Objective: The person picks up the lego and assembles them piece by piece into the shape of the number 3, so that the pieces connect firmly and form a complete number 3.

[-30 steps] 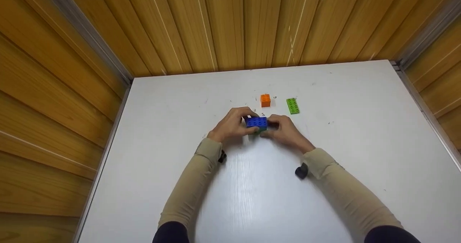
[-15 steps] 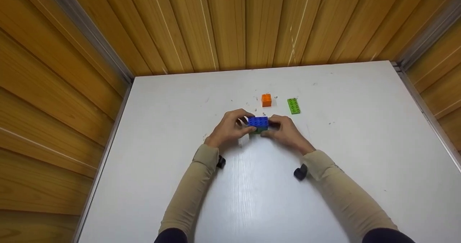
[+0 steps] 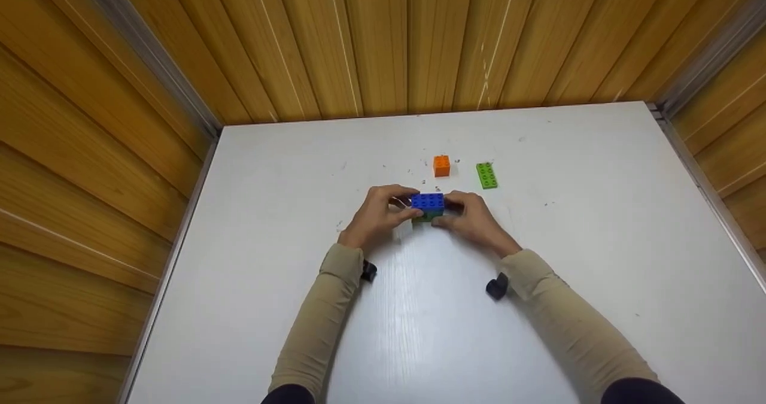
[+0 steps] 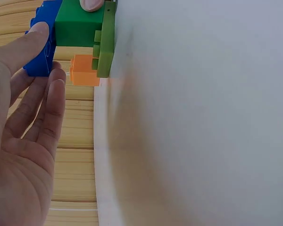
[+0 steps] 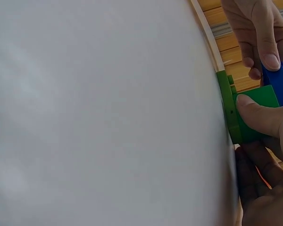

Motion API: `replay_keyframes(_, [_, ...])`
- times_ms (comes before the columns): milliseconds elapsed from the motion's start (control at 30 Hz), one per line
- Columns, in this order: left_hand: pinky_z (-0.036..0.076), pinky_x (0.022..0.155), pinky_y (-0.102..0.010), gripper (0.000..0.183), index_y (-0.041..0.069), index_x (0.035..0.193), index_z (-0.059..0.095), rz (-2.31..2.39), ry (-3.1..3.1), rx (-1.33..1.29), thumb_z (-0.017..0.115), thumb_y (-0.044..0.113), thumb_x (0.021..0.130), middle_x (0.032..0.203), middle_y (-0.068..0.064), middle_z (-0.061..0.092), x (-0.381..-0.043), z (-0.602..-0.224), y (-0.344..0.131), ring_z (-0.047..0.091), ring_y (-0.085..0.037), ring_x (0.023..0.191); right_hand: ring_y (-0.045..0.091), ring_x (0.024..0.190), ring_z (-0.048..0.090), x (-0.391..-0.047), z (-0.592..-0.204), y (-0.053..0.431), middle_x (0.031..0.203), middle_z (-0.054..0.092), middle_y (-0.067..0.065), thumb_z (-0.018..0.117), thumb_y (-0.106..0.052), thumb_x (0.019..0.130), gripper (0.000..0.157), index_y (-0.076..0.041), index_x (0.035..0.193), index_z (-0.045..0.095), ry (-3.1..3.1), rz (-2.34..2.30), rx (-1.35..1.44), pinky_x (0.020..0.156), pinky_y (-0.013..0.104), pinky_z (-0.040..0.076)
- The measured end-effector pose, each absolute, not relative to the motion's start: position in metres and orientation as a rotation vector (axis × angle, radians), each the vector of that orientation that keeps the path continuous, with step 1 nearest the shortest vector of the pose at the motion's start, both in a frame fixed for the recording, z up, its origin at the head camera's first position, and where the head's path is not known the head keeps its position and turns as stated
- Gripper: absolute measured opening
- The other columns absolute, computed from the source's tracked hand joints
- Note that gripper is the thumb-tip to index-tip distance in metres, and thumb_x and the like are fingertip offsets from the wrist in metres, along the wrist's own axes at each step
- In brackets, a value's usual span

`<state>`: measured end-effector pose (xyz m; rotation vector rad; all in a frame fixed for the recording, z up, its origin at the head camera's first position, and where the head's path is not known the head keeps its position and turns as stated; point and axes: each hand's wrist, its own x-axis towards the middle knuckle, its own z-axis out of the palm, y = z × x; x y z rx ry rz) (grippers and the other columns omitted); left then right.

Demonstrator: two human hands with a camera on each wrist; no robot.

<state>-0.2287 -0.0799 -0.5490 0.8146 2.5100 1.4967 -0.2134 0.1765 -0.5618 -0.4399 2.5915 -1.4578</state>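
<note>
A blue brick [image 3: 427, 202] tops a small stack in the middle of the table. Below it is a green brick [image 4: 79, 24], and at the bottom a lighter green plate [image 4: 105, 49] lies on the table, its studs bare at the left end. My left hand [image 3: 378, 215] pinches the blue brick, thumb on the near side and fingers behind. From the right, my right hand [image 3: 474, 219] grips the green brick, its thumb [image 5: 254, 113] on the near face. Whether the blue brick is pressed fully down is hard to tell.
Beyond the stack stand an orange brick [image 3: 441, 166] and, to its right, a separate lime green plate [image 3: 486, 176]. Small dark specks dot the white table [image 3: 287, 170]. Wood-panelled walls [image 3: 383, 45] border the back and sides.
My left hand has shifted slightly left and toward me, still on the blue brick, and more of the green brick's near side shows. My right hand keeps nearly the same place.
</note>
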Motion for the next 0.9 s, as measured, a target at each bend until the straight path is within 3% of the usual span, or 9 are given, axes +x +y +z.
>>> replay_keyframes(233, [0.061,0.100,-0.032,0.042,0.010,0.134,0.075,1.484,2.513,0.794,0.083,0.026,0.096,0.128,-0.006,0.076,-0.229,-0.547,-0.081,0.073,-0.016,0.110,0.030,0.130,0.064,-0.214,-0.560,0.176,0.134,0.073,0.011,0.091,-0.016,0.087,0.051,-0.006,0.133,0.073,2.530,-1.474,-0.415,0.120,0.048,0.045])
replay_keyframes(400, [0.061,0.101,-0.033,0.043,0.010,0.134,0.074,1.492,2.512,0.758,0.083,0.027,0.096,0.129,-0.005,0.076,-0.225,-0.547,-0.079,0.073,-0.015,0.111,0.036,0.134,0.062,-0.212,-0.554,0.184,0.146,0.066,0.015,0.091,-0.017,0.088,0.066,-0.006,0.147,0.063,2.522,-1.427,-0.432,0.119,0.053,0.047])
replay_keyframes(733, [0.060,0.104,-0.033,0.053,0.008,0.141,0.070,1.544,2.508,0.610,0.086,0.026,0.093,0.131,-0.001,0.073,-0.217,-0.551,-0.076,0.069,-0.016,0.114,0.037,0.142,0.055,-0.219,-0.537,0.205,0.152,0.061,0.013,0.087,-0.029,0.092,0.070,-0.005,0.151,0.058,2.486,-1.414,-0.500,0.122,0.058,0.042])
replay_keyframes(900, [0.060,0.103,-0.032,0.054,0.008,0.141,0.070,1.601,2.489,0.590,0.086,0.025,0.093,0.130,-0.002,0.073,-0.215,-0.552,-0.074,0.069,-0.018,0.113,0.037,0.144,0.053,-0.225,-0.528,0.208,0.153,0.060,0.015,0.083,-0.024,0.096,0.066,-0.004,0.153,0.056,2.501,-1.426,-0.495,0.122,0.058,0.042])
